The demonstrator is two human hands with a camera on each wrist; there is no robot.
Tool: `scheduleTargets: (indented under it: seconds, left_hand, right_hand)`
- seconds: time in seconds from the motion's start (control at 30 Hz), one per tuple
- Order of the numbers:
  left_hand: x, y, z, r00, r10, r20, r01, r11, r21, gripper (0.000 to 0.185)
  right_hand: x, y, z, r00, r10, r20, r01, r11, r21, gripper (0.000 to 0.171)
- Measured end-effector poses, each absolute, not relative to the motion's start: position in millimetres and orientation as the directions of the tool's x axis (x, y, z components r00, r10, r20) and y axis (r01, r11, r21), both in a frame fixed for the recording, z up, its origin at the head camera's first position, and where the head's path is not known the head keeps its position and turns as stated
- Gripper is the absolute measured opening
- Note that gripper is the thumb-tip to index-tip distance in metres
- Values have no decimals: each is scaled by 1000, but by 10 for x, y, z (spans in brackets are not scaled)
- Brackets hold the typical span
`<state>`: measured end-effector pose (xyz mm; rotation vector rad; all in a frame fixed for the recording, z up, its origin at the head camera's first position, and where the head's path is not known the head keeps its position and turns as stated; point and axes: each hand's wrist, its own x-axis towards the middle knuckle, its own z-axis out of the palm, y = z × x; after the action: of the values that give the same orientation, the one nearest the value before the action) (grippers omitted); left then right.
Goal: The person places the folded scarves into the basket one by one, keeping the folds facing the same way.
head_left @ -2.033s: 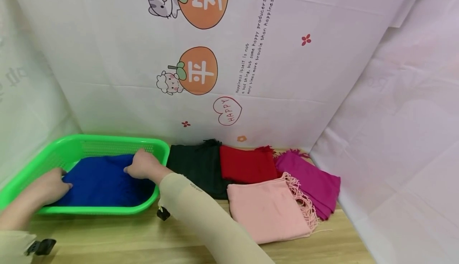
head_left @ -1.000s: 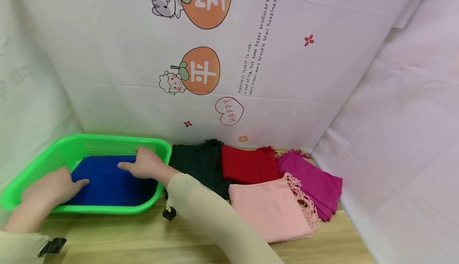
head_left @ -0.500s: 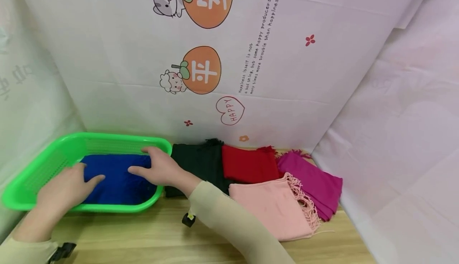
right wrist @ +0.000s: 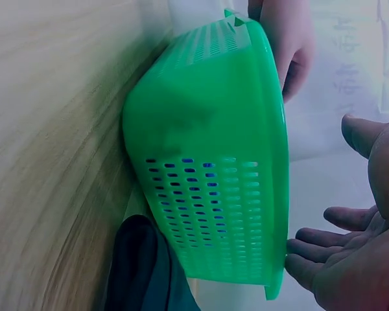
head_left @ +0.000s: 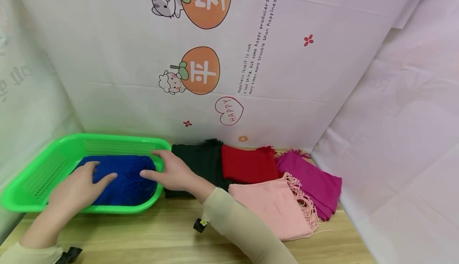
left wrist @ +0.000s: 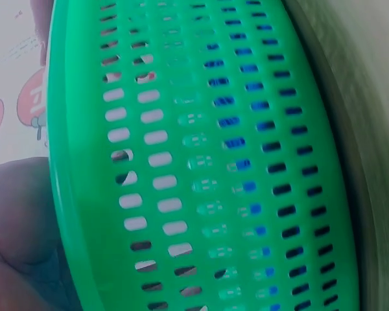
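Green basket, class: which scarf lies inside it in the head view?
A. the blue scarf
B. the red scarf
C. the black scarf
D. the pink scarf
A: the blue scarf lies in the green basket under the left hand and right hand, while the black scarf, red scarf and pink scarf lie on the table to its right.

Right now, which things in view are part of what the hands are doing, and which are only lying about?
In hand:
- blue scarf, folded in the basket, with the left hand and right hand over it, fingers straight
- green basket that holds it

Lying about, on the wooden table:
- black scarf
- red scarf
- magenta scarf
- pink scarf
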<state>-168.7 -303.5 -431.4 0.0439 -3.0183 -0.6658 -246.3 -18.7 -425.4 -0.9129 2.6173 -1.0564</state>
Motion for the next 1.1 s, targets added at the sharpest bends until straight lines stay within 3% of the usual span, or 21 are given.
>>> scheduleTargets:
  seconds: [1.1]
  left_hand:
    - [-1532,-2293,-4326,-993,23,118,80,859,506,103]
  right_hand:
    - [-2225,822,-4301,-861,-497,113,-424,577,-698,81]
